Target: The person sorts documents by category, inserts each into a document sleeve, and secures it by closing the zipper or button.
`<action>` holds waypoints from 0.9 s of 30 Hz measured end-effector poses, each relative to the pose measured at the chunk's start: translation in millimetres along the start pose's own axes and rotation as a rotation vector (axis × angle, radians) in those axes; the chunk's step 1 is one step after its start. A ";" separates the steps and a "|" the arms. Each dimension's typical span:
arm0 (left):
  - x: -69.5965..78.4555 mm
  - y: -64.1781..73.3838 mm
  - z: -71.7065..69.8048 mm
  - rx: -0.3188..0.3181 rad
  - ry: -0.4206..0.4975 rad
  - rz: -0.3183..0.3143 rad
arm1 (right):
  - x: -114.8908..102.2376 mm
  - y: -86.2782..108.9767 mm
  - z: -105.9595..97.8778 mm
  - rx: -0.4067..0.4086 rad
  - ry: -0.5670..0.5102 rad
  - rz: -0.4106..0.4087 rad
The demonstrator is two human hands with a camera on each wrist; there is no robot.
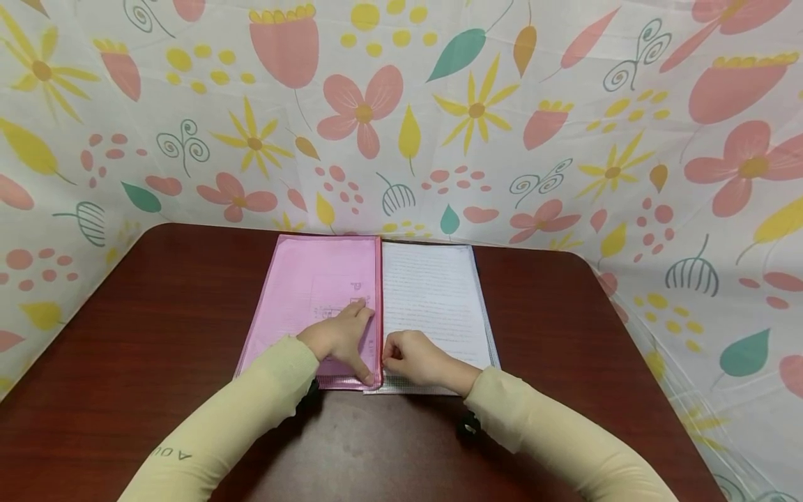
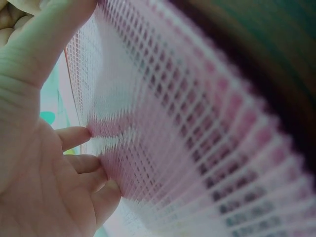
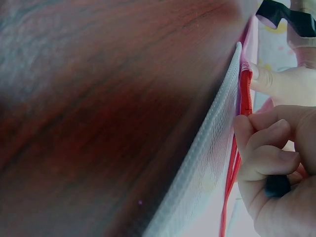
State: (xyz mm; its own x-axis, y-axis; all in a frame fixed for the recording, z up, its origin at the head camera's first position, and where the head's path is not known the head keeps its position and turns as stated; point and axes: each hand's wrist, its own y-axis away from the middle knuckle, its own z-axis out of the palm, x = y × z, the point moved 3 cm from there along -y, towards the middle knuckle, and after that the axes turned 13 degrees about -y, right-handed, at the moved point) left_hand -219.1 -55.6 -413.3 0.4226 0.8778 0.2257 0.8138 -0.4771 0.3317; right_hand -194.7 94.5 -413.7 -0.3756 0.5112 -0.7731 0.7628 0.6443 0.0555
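Observation:
A pink mesh zipper file bag [image 1: 295, 279] lies on the table, with drawings on paper showing through it. My left hand [image 1: 341, 338] rests on it with fingers spread, thumb near the lower right corner. In the left wrist view, the fingertips [image 2: 111, 190] press on its mesh. Along the bag's right side runs a red zipper [image 1: 379, 314]. My right hand [image 1: 417, 357] pinches that zipper near its lower end between thumb and forefinger; the pull itself is hidden by the fingers. Beneath that hand lies a whitish mesh file bag [image 1: 433, 293] with a printed sheet, partly under the pink one.
The dark red-brown table [image 1: 552, 335] extends on both sides of the bags. Behind it hangs a white flower-patterned cloth [image 1: 401, 125]. Black straps [image 1: 469, 425] sit below the wrists.

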 end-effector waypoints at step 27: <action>-1.0 -1.4 2.9 0.005 -0.044 0.008 | 10.5 -15.5 -6.2 0.132 0.067 -0.040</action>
State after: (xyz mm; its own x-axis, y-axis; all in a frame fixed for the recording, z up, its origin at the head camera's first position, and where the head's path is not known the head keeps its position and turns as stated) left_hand -219.5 -55.6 -416.6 0.4461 0.8751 0.1875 0.8123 -0.4838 0.3256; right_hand -213.7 93.4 -418.7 -0.4379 0.5265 -0.7287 0.8074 0.5868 -0.0612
